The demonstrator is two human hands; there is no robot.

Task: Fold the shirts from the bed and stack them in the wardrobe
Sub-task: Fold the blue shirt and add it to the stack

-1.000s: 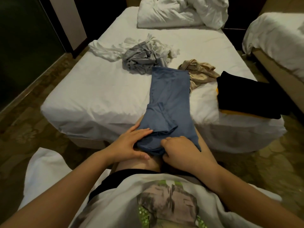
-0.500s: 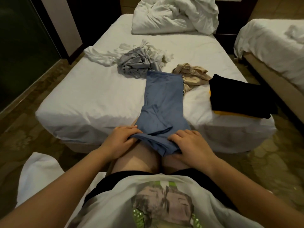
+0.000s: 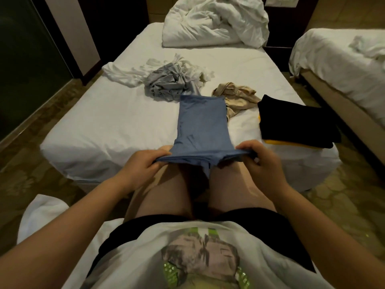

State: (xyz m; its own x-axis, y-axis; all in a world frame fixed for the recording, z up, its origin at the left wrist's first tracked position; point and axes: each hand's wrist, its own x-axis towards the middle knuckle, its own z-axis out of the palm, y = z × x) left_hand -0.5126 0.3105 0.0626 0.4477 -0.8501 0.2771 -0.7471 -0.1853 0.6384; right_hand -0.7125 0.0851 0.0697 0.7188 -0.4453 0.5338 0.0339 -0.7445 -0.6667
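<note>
Pinching the near edge of the long blue folded cotton shirt [image 3: 201, 124], the left hand [image 3: 141, 167] and right hand [image 3: 263, 163] hold it between them; beyond, it lies on the white bed [image 3: 125, 122].

Dim, warm-toned indoor light — brightest on the white bed [image 3: 116, 130], falling to near-black at upper left. Soft, diffuse shadows. Wide-angle curvature at frame edges — slight overall softness.
</note>
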